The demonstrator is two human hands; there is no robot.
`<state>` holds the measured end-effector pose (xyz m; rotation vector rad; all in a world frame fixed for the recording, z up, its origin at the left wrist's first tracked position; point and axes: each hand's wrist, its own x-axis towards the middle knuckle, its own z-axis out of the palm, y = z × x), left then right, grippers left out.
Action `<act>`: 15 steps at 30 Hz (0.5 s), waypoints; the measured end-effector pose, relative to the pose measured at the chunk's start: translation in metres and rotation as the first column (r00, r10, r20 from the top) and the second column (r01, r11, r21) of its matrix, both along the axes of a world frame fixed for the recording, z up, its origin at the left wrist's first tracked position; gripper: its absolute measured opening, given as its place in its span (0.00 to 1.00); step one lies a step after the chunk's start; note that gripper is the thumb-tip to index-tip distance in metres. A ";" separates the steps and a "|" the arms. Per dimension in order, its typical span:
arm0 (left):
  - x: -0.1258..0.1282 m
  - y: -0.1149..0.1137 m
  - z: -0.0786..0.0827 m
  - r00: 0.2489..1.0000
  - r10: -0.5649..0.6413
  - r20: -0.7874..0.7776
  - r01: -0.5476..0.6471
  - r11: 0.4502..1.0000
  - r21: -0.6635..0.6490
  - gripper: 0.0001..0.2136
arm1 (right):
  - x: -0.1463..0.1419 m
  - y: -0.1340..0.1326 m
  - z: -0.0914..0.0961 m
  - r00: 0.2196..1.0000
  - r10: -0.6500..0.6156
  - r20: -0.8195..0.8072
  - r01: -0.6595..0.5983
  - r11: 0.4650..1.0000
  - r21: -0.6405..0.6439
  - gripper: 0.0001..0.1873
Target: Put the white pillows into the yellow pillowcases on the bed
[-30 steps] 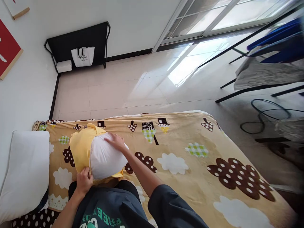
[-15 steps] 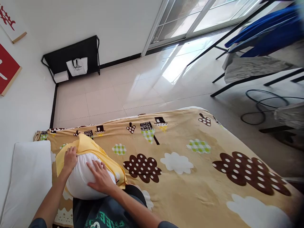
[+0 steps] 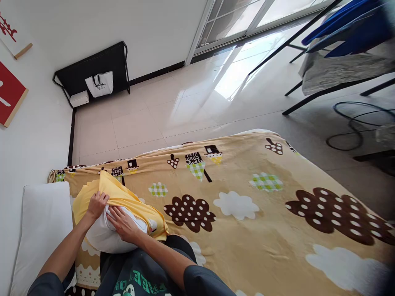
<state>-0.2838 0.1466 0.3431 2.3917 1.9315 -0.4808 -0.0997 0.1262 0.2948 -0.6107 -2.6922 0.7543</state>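
A white pillow (image 3: 103,237) lies against my lap, partly inside a yellow pillowcase (image 3: 123,193). My left hand (image 3: 97,204) is closed on the edge of the pillowcase at its opening. With fingers bent and close together, my right hand (image 3: 124,225) grips the pillow just below that edge, and the white cloth folds and dents around its fingertips. The far part of the pillow is hidden under the yellow cloth. Beneath all this spreads a tan blanket (image 3: 247,246) printed with clouds and trees.
Another white pillow (image 3: 46,222) lies at the left by the wall. Beyond the bed are a black rack (image 3: 74,74) with a white bag (image 3: 100,84) and a white box (image 3: 79,99). At right stand a clothes rack (image 3: 327,88) and a coiled cable (image 3: 352,123).
My right hand's fingers have drawn together from a spread pose and moved up to the pillowcase opening. The yellow cloth now covers more of the pillow. My left hand has shifted slightly right.
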 end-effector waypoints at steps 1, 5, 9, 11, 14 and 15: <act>-0.004 -0.002 0.000 1.000 0.018 -0.010 -0.018 1.000 0.004 0.10 | -0.001 0.003 -0.003 1.000 -0.030 0.003 0.030 0.999 0.011 0.35; -0.011 -0.003 0.006 0.995 0.087 -0.040 -0.086 0.996 0.037 0.13 | 0.002 -0.007 -0.017 0.975 -0.224 0.014 0.224 0.974 0.021 0.38; 0.008 0.010 0.009 0.998 0.057 0.001 -0.057 0.997 0.046 0.13 | 0.020 -0.038 -0.026 0.920 -0.392 0.017 0.392 0.920 -0.001 0.46; 0.026 0.020 0.006 0.999 -0.009 0.053 0.008 1.000 0.018 0.13 | 0.029 -0.050 -0.027 0.925 -0.379 0.028 0.379 0.925 -0.016 0.47; 0.053 0.033 -0.005 0.982 -0.124 0.142 0.130 0.991 -0.034 0.12 | 0.033 -0.051 -0.029 0.968 -0.249 0.024 0.249 0.968 -0.001 0.42; 0.060 0.034 -0.009 0.974 -0.152 0.167 0.162 0.986 -0.048 0.11 | 0.031 -0.048 -0.030 0.974 -0.227 0.022 0.226 0.974 0.014 0.39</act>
